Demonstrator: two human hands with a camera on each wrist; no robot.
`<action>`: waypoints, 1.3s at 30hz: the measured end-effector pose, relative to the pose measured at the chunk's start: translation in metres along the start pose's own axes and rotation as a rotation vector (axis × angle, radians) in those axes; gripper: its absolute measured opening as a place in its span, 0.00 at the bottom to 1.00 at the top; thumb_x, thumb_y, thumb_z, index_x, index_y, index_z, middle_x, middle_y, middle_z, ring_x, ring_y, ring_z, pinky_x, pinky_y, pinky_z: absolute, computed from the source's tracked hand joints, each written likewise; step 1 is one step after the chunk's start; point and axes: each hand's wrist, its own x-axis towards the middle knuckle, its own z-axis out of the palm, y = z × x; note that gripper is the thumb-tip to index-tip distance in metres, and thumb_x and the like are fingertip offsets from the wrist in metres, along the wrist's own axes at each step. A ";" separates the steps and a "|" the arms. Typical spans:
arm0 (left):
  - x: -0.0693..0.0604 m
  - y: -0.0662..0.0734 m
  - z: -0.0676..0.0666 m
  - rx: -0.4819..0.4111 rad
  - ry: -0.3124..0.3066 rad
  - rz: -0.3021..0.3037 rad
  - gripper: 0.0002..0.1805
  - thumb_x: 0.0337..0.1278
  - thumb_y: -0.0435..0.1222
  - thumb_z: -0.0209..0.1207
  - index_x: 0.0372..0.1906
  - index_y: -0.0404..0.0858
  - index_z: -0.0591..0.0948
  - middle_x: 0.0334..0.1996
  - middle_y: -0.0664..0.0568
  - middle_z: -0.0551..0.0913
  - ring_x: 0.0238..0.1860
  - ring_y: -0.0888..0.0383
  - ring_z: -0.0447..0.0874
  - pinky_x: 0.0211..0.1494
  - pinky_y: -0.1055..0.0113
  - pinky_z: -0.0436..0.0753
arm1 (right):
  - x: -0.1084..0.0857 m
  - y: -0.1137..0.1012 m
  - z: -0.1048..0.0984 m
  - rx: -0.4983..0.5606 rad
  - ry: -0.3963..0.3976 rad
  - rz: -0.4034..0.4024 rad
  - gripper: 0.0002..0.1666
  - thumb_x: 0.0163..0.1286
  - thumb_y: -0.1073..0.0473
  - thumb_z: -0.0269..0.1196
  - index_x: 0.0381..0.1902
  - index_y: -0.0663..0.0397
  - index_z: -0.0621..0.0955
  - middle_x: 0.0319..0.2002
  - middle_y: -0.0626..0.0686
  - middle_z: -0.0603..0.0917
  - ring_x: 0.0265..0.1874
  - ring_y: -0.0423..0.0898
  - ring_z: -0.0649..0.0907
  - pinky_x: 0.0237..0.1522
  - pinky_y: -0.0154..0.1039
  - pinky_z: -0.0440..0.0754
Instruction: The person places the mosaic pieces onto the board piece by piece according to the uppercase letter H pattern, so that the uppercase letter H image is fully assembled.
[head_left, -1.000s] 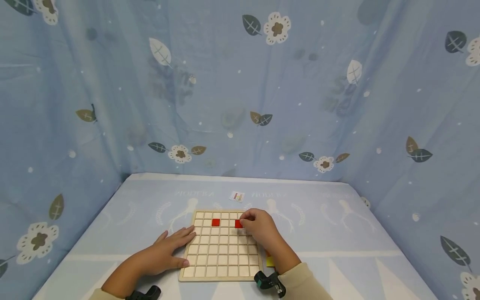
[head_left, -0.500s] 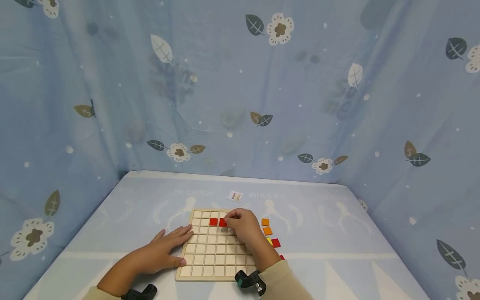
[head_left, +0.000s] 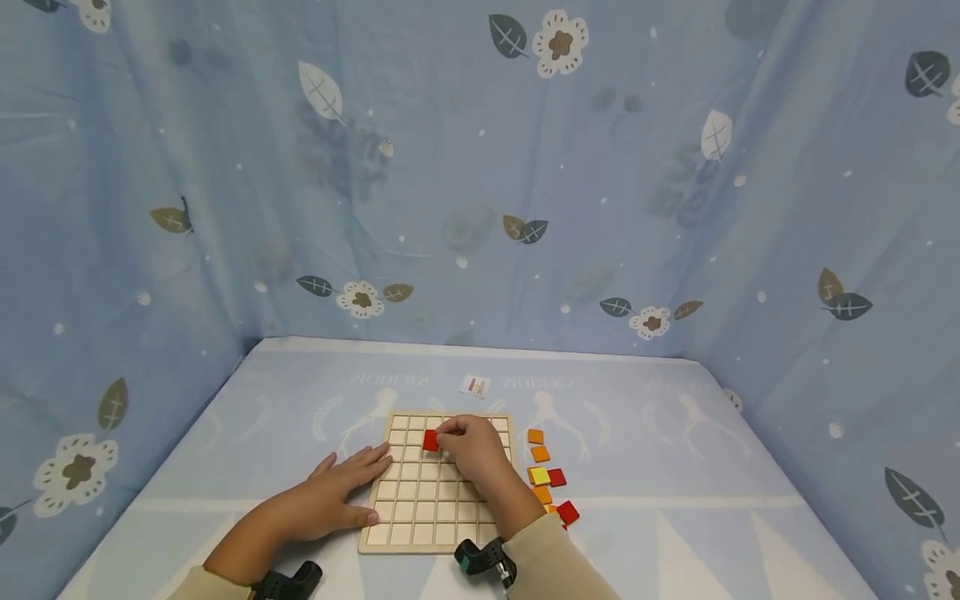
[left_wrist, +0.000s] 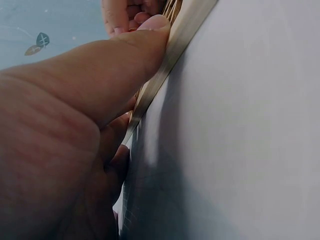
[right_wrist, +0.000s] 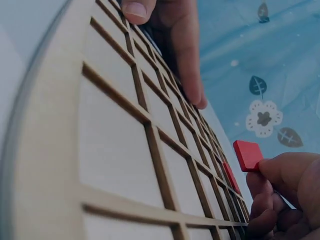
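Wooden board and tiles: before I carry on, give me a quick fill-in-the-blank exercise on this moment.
The tile pinched by the right hand is ____ in colour.
The hand resting on the wooden board is the person's ____ one.
In the head view, orange tiles lie to the board's ____.

Missing words: red; left; right.

Soft, even light fills the head view, spreading mildly over the blue floral fabric curtain (head_left: pixel 465 192) and pale patterned table (head_left: pixel 637 450), while the small white printed card (head_left: pixel 475 385) is too small to read. The left wrist view is dimmer, with a blurry shadow alongside the square pale wooden grid board (left_wrist: pixel 187 30). In the right wrist view, lens distortion bows the board's blurred near edge.
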 end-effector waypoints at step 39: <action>-0.001 0.004 -0.001 0.014 -0.011 0.014 0.50 0.65 0.58 0.65 0.83 0.41 0.60 0.85 0.45 0.50 0.84 0.34 0.44 0.76 0.23 0.33 | -0.006 0.007 0.005 -0.254 0.050 -0.115 0.06 0.75 0.56 0.69 0.35 0.40 0.84 0.31 0.41 0.82 0.29 0.41 0.78 0.33 0.37 0.77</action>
